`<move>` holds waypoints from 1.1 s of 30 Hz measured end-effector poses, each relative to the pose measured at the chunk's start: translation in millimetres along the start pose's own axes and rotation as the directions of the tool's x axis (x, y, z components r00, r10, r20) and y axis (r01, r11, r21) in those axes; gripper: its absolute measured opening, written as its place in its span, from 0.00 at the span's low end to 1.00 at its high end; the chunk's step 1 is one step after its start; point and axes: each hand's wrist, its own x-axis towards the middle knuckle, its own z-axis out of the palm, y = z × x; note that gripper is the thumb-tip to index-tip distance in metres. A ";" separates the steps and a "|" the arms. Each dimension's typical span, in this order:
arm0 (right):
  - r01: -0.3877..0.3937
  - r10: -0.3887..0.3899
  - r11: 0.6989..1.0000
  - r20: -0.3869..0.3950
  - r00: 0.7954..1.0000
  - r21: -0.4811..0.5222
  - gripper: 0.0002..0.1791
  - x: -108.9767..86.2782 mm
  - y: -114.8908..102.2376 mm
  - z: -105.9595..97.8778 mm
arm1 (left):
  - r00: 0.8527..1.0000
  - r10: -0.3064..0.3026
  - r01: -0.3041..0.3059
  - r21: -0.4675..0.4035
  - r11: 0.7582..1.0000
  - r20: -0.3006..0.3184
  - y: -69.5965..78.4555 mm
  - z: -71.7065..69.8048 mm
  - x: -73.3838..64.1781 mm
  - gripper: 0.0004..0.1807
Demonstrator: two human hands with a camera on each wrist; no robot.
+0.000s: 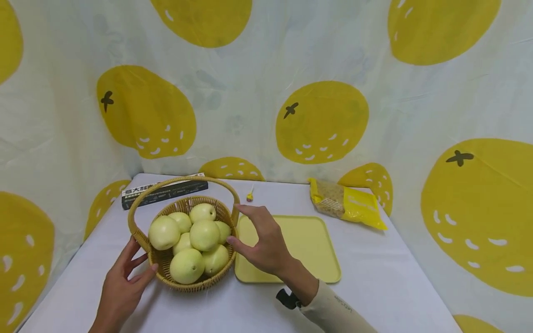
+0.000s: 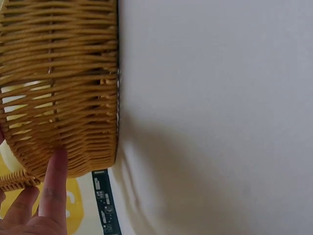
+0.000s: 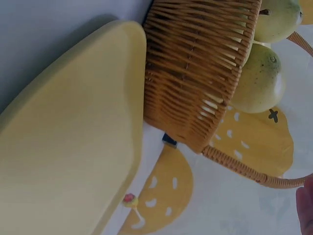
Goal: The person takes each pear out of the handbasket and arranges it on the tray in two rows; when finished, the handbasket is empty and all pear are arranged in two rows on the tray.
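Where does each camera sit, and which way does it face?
Head: on the head, facing forward and down at basket and tray; left hand and right hand show.
Left wrist: on that wrist, facing the basket's side and cloth; left fingers show.
Right wrist: on that wrist, facing tray and basket; part of the right hand shows.
Shared by head and right wrist: lollipop.

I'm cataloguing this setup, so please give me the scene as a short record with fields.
Basket: wicker, left of the tray
Fruit: pale green, piled in the basket
Left grip: touching the basket
Right grip: at the basket's right side, contact unclear
Box: behind the basket
Lollipop: behind the tray
Bag: yellow, behind the tray, farther right
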 end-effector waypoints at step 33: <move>-0.336 0.337 0.940 0.351 0.874 -0.065 0.37 8.9 -12.0 64.6 | 0.980 -0.159 0.137 -0.172 0.975 -0.121 2.0 12.6 -7.4 0.36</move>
